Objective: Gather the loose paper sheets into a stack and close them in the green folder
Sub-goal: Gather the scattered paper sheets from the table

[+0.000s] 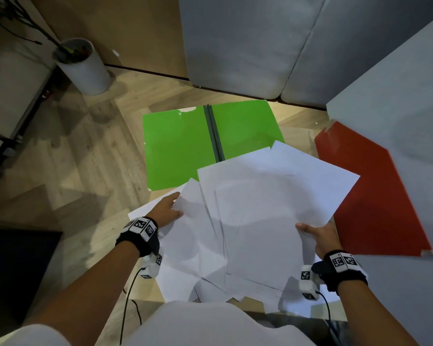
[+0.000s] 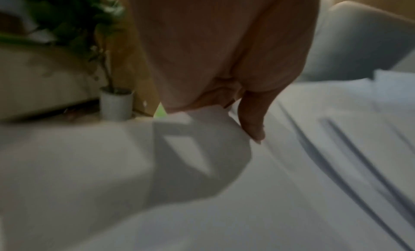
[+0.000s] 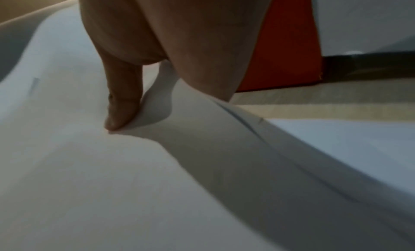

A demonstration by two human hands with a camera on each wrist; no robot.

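The green folder [image 1: 178, 146] lies open and flat on the wooden floor, its dark spine running down the middle. A fanned bunch of white paper sheets [image 1: 260, 208] is lifted in front of it, overlapping the folder's near right corner. My left hand [image 1: 169, 208] pinches the bunch at its left edge, thumb on top [image 2: 251, 119]. My right hand [image 1: 315, 233] pinches the right edge, with the thumb [image 3: 122, 102] pressing the top sheet. More sheets [image 1: 210, 288] lie loose underneath, near my body.
A red folder [image 1: 375, 196] lies on the floor at the right, partly under the sheets. A grey sofa [image 1: 260, 46] stands behind the green folder. A white plant pot [image 1: 85, 68] is at the back left. A dark mat [image 1: 15, 270] lies at the near left.
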